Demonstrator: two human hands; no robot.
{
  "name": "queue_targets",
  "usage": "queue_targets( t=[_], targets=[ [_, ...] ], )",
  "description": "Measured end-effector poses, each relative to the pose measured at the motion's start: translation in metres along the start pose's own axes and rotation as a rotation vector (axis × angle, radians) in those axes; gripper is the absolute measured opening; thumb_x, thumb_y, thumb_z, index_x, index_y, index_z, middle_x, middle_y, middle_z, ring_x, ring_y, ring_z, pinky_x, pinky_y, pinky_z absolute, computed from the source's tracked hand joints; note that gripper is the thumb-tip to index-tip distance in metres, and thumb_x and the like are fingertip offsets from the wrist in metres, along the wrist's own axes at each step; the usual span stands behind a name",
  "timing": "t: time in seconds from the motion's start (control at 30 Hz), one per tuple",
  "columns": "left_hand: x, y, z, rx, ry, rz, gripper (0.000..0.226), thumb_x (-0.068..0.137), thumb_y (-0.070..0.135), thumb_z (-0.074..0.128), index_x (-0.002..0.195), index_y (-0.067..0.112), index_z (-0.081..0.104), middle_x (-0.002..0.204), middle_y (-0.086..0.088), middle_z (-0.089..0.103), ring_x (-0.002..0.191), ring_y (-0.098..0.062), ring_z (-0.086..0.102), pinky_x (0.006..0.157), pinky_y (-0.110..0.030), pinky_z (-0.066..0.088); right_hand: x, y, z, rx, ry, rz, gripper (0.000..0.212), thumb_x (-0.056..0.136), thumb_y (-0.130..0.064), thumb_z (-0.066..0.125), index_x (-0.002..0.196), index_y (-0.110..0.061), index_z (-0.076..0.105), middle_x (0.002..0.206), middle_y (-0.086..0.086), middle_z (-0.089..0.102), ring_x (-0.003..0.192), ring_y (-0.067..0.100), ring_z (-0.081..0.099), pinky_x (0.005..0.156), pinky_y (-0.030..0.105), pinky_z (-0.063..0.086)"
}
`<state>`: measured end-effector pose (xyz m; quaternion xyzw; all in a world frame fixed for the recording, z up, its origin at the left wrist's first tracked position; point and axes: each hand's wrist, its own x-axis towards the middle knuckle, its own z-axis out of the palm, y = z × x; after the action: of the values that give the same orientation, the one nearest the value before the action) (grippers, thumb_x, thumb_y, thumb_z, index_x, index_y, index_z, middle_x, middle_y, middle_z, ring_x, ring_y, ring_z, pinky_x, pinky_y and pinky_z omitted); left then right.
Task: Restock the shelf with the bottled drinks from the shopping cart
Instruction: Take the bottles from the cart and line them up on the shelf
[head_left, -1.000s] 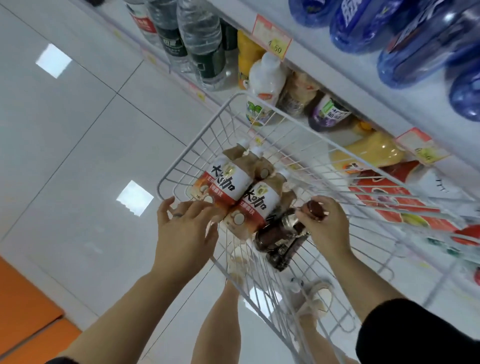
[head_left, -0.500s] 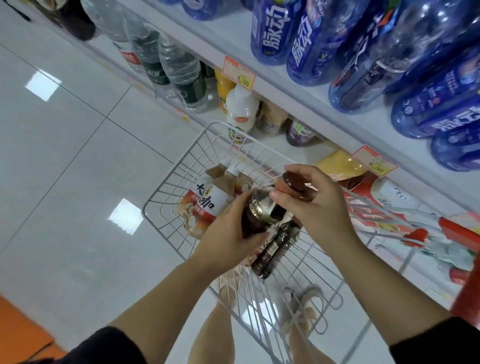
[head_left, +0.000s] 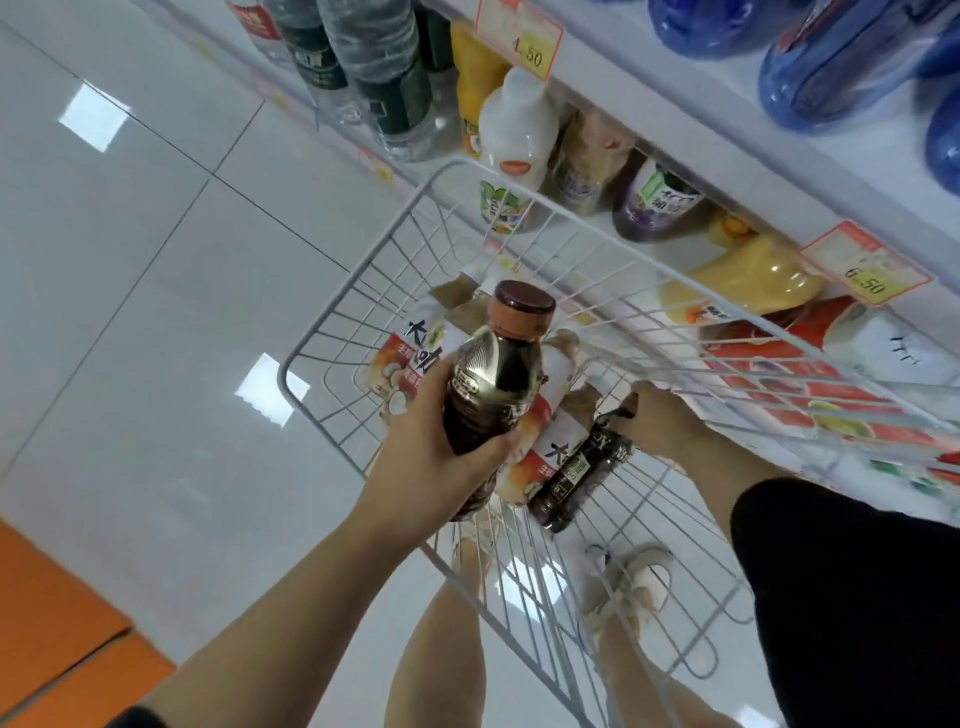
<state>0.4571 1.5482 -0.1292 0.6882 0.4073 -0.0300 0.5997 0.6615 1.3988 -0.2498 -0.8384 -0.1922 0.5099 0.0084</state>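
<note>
White wire forms the shopping cart, its rounded corner jutting over the pale tiled floor and its far rim running just beside the white shelf. The left hand is wrapped around the body of a dark brown plastic bottle with a brown screw cap, thumb on one side and fingers curled round the other. It holds the bottle above the cart's open top, clear of the wires, cap pointing toward the shelf. The right hand reaches down inside the cart, fingers curled over the cap end of a second dark bottle that lies on the wire bottom near the cart's near edge. Beside and partly under both lie milk-tea bottles with white and red labels, touching one another.

Below the shelf edge, a row of drinks stands close behind the cart's rim: a white plastic bottle, a purple-labelled bottle and a yellow juice bottle. Orange price tags hang from the shelf edge, and blue bottles fill the tier above. To the cart's left the floor lies open as far as an orange strip. Sandalled feet show through the wires.
</note>
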Motion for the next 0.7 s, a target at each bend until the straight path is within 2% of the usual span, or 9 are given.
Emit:
queue_targets(
  t=[0.1,0.17,0.3,0.37,0.43,0.5,0.57,0.63,0.7],
  targets=[
    [0.002,-0.004,0.001,-0.005,0.010,0.001,0.069,0.073,0.036,0.075,0.131,0.042,0.036,0.102,0.025,0.063,0.087,0.006,0.063,0.068,-0.004,0.047,0.014,0.002,0.004,-0.015,-0.078,0.016,0.075,0.085,-0.031,0.064,0.142,0.000,0.028,0.130,0.016,0.053,0.120,0.030,0.049,0.090,0.032,0.040],
    [0.002,-0.005,0.001,-0.004,0.015,0.002,0.070,0.073,0.037,0.075,0.131,0.042,0.036,0.104,0.030,0.060,0.088,0.008,0.062,0.067,-0.003,0.045,0.019,0.005,0.004,-0.029,-0.074,0.018,0.079,0.079,-0.032,0.072,0.139,-0.001,0.033,0.130,0.014,0.053,0.120,0.030,0.049,0.093,0.033,0.039],
    [0.002,0.001,-0.001,0.010,0.012,-0.007,0.066,0.070,0.042,0.072,0.124,0.051,0.036,0.105,0.034,0.058,0.089,0.009,0.061,0.069,-0.003,0.046,0.014,0.006,-0.004,-0.156,-0.084,0.024,0.060,0.065,-0.044,0.080,0.107,-0.006,0.058,0.111,0.010,0.058,0.103,0.028,0.055,0.084,0.034,0.045],
    [0.000,0.009,-0.002,0.025,0.013,-0.005,0.062,0.069,0.043,0.072,0.115,0.060,0.035,0.103,0.035,0.057,0.088,0.008,0.061,0.068,-0.003,0.047,0.002,0.004,-0.011,-0.107,-0.119,0.001,0.045,0.065,-0.040,0.081,0.087,-0.009,0.057,0.090,0.008,0.056,0.085,0.023,0.054,0.071,0.030,0.041],
    [-0.003,0.020,-0.001,0.043,0.006,0.007,0.060,0.069,0.041,0.072,0.113,0.061,0.036,0.101,0.029,0.060,0.085,0.004,0.062,0.069,-0.008,0.050,-0.020,0.001,-0.017,-0.026,-0.135,-0.013,0.036,0.068,-0.031,0.081,0.075,-0.009,0.054,0.076,0.009,0.054,0.072,0.021,0.051,0.063,0.031,0.038],
    [-0.008,0.034,0.001,0.054,-0.014,0.023,0.061,0.072,0.038,0.074,0.121,0.049,0.040,0.101,0.019,0.063,0.084,0.001,0.063,0.076,-0.022,0.055,-0.048,-0.002,-0.018,0.028,-0.089,-0.039,0.029,0.069,-0.024,0.080,0.075,-0.012,0.054,0.079,0.006,0.057,0.073,0.021,0.054,0.061,0.031,0.043],
    [-0.014,0.054,0.001,0.076,-0.032,0.057,0.067,0.073,0.039,0.075,0.130,0.036,0.040,0.108,0.015,0.062,0.091,-0.001,0.063,0.084,-0.033,0.054,-0.081,-0.007,-0.018,0.016,-0.010,-0.101,0.028,0.069,-0.023,0.079,0.081,-0.015,0.055,0.086,0.004,0.059,0.077,0.019,0.054,0.055,0.025,0.039],
    [-0.022,0.076,0.001,0.093,-0.053,0.086,0.071,0.071,0.043,0.073,0.132,0.037,0.037,0.113,0.016,0.061,0.096,-0.001,0.062,0.085,-0.030,0.052,-0.117,-0.010,-0.024,-0.017,0.066,-0.161,0.029,0.070,-0.024,0.078,0.088,-0.017,0.056,0.086,0.000,0.057,0.079,0.017,0.052,0.051,0.021,0.032],
    [-0.033,0.099,-0.001,0.110,-0.069,0.124,0.068,0.071,0.043,0.073,0.128,0.044,0.035,0.109,0.022,0.060,0.089,0.007,0.061,0.077,-0.015,0.050,-0.155,-0.010,-0.041,-0.004,0.141,-0.238,0.029,0.068,-0.024,0.078,0.088,-0.022,0.057,0.084,-0.006,0.053,0.080,0.014,0.050,0.053,0.017,0.029]
  ],
)
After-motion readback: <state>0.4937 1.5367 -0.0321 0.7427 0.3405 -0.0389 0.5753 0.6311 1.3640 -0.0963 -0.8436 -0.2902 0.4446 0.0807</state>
